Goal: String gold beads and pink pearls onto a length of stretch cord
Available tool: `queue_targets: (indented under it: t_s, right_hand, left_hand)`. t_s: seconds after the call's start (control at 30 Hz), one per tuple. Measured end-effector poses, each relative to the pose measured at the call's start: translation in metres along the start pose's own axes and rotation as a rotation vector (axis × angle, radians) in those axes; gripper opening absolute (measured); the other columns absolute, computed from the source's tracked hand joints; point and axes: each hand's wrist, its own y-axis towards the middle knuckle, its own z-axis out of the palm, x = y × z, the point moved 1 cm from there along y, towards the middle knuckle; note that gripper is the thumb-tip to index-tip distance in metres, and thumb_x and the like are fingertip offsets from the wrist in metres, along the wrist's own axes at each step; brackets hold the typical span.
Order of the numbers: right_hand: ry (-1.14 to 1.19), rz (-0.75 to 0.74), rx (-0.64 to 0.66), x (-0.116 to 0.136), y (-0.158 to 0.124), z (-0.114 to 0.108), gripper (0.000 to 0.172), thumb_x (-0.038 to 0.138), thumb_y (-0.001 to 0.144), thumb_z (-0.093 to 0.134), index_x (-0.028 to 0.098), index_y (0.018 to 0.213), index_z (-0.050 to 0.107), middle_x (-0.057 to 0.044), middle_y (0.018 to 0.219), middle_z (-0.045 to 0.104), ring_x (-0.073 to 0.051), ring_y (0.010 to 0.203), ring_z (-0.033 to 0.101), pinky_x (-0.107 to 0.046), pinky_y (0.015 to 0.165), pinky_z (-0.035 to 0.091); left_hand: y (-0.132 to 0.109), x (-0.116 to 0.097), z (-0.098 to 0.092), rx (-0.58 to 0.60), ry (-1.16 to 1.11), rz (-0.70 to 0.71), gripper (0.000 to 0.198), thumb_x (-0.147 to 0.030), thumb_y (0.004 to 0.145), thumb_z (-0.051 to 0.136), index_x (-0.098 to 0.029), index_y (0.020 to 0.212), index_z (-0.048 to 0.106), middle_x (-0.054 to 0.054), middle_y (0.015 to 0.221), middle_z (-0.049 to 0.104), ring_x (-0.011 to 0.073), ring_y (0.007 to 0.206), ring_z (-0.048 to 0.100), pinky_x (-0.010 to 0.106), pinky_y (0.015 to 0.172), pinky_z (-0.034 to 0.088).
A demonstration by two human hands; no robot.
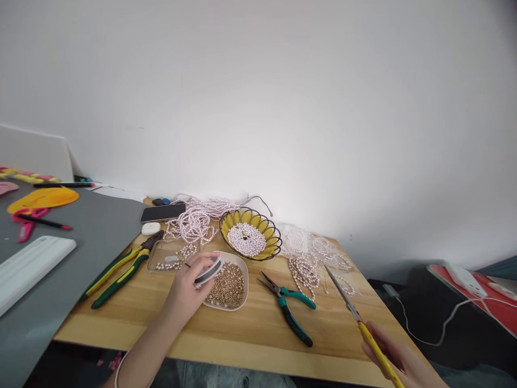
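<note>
My left hand is closed around a small spool of thin thread or wire, held over the edge of a white dish of gold beads. In my right hand, at the lower right, is a pair of scissors with yellow handles, its blades pointing up and away. Between my hands, green-handled needle-nose pliers lie spread on the wooden table. Beyond them a yellow wire basket holds pale pink beads.
Larger yellow-green pliers lie at the left. A clear tray, an earbud case, a phone and bead strands sit farther back. More strands lie at the right. A grey surface adjoins the table.
</note>
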Motion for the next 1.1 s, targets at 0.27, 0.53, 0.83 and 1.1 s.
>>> queue_targets:
  t_s: [0.27,0.53,0.83,1.1]
  right_hand:
    - [0.113,-0.178,0.304,0.096,-0.002,0.052,0.053,0.056,0.082,0.064,0.015,0.113,0.076,-0.013,0.085,0.081,-0.033,0.074,0.074,-0.038,0.065,0.058]
    - [-0.002,-0.464,0.447,0.164,0.003,0.059,0.026,0.042,0.089,0.064,0.020,0.094,0.075,-0.004,0.062,0.066,-0.019,0.053,0.054,-0.028,0.052,0.036]
    - [-0.151,-0.454,0.500,0.171,0.009,0.057,0.030,0.045,0.091,0.058,0.020,0.099,0.074,-0.003,0.066,0.067,-0.019,0.058,0.056,-0.028,0.056,0.034]
    - [-0.151,-0.442,0.535,0.177,0.012,0.057,0.028,0.042,0.090,0.057,0.022,0.099,0.075,-0.002,0.063,0.064,-0.018,0.055,0.051,-0.028,0.056,0.031]
  left_hand:
    - [-0.002,0.005,0.002,0.090,-0.052,-0.042,0.017,-0.009,0.083,0.061,-0.023,0.092,0.062,0.009,0.121,0.075,0.0266,0.119,0.068,0.036,0.102,0.049]
    - [-0.003,0.006,0.004,0.212,0.027,0.064,0.025,-0.002,0.079,0.053,-0.023,0.090,0.059,0.009,0.126,0.075,0.0257,0.119,0.070,0.037,0.099,0.055]
    - [-0.004,0.012,0.007,0.141,0.099,0.353,0.027,0.001,0.083,0.053,-0.022,0.095,0.059,0.008,0.121,0.077,0.0211,0.110,0.074,0.035,0.097,0.060]
    - [-0.002,0.009,0.007,0.138,0.108,0.409,0.021,0.000,0.086,0.059,-0.021,0.090,0.060,0.011,0.120,0.077,0.0245,0.111,0.074,0.038,0.096,0.062]
